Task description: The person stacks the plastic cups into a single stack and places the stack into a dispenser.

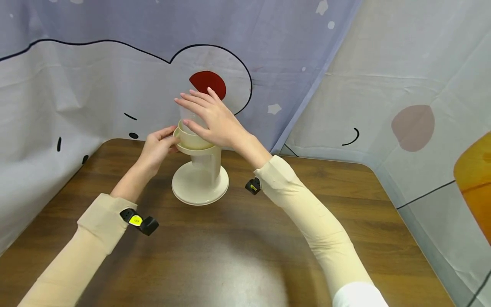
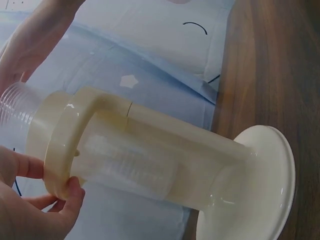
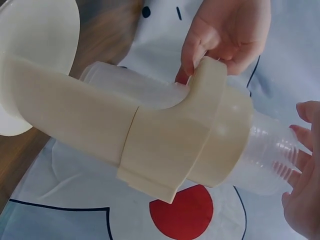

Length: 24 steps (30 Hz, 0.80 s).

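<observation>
A cream cup dispenser (image 1: 199,187) stands upright on a round base, its ring (image 2: 61,152) at the top of a short column. Through the ring runs a stack of clear plastic cups (image 3: 262,155); the rims stick out above, and the lower cups hang beside the column in the left wrist view. My left hand (image 1: 155,149) pinches the ring's edge between thumb and fingers. Over the top of the stack lies my right hand (image 1: 212,117), fingers nearly straight, its fingertips at the cup rims in the right wrist view.
Beneath the dispenser is a brown wooden table (image 1: 230,238). A printed curtain (image 1: 291,64) hangs close behind it and along the right side. Each wrist wears a black camera strap.
</observation>
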{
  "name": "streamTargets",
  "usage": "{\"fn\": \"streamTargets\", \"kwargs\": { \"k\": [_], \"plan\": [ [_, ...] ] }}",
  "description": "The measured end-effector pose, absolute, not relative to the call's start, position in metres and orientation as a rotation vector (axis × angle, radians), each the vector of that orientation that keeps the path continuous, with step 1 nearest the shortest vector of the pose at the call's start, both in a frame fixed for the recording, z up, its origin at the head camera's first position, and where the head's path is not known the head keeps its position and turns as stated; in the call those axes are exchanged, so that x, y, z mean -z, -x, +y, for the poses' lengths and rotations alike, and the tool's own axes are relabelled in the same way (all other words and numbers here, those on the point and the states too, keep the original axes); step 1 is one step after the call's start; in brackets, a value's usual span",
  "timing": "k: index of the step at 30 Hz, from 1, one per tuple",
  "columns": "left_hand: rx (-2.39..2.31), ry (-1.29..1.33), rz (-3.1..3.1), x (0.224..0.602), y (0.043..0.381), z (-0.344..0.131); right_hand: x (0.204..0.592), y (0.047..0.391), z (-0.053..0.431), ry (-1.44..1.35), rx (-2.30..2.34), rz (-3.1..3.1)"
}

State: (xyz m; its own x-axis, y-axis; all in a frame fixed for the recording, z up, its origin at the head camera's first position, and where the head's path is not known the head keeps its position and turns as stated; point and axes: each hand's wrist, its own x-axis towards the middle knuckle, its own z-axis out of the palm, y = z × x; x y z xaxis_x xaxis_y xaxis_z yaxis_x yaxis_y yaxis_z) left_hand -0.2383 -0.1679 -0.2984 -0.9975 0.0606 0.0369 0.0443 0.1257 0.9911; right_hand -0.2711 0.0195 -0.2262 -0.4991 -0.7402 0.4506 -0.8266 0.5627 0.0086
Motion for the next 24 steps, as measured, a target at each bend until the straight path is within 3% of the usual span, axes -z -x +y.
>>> {"fn": "streamTargets", "kwargs": {
  "k": [11,24],
  "plan": [
    [-2.122,-0.066,2.373,0.298,0.237,-0.165,0.226,0.257,0.033,-1.166,-0.394,-2.318],
    [-1.980,-0.127,2.973,0.299,0.219,-0.152,0.242,0.244,0.070,-1.081,-0.474,-2.225]
  ]
}}
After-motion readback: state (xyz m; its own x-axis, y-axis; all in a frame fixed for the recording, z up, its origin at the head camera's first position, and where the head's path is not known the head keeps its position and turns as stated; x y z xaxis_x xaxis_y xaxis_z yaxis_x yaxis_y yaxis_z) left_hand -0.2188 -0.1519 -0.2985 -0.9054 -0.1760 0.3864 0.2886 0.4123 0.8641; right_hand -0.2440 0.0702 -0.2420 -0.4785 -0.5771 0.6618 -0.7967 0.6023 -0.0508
